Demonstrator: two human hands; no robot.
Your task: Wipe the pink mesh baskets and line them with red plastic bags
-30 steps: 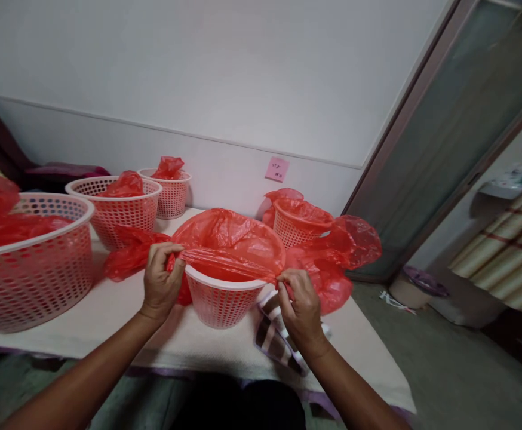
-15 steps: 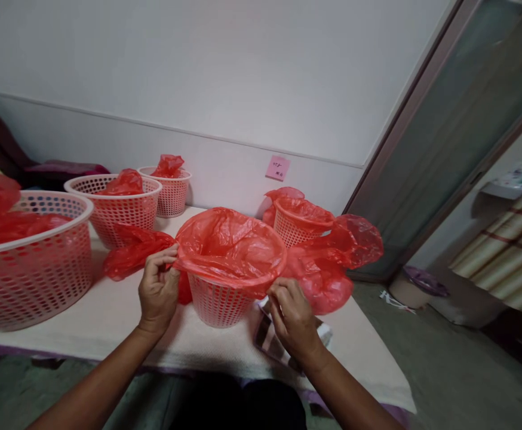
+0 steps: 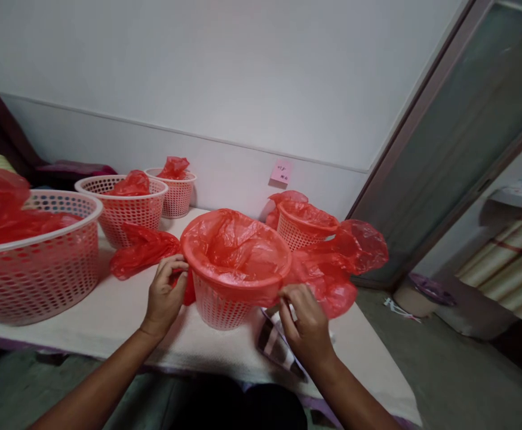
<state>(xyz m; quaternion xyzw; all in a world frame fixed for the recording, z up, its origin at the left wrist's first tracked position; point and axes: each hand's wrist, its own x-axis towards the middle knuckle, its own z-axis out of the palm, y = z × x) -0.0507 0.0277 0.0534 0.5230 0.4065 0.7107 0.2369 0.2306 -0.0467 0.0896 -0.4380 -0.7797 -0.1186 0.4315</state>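
Note:
A small white lattice plastic basket (image 3: 222, 307) stands in front of me, lined with a red plastic bag (image 3: 238, 245) whose edge is folded outward over the rim. At the basket's left side, my left hand (image 3: 166, 295) has its fingers curled against the bag's folded edge, the thumb just below them. On the right, my right hand (image 3: 306, 322) pinches the bag's outer edge between thumb and fingers. Loose red bag film (image 3: 326, 280) spreads on the table beyond the right hand. A crumpled red bag (image 3: 142, 251) lies to the left of the basket.
At left stand a large basket (image 3: 41, 269), a medium basket (image 3: 131, 209) and a smaller basket (image 3: 178, 194), each with red bags inside. Another lined basket (image 3: 294, 233) is behind right. A pink note (image 3: 281, 173) is on the wall. A dark-and-white packet (image 3: 272, 340) lies near my right hand.
The bag's front edge now lies lower and smoother around the basket's rim. Both hands have moved slightly down and right in the picture as the view shifted a little.

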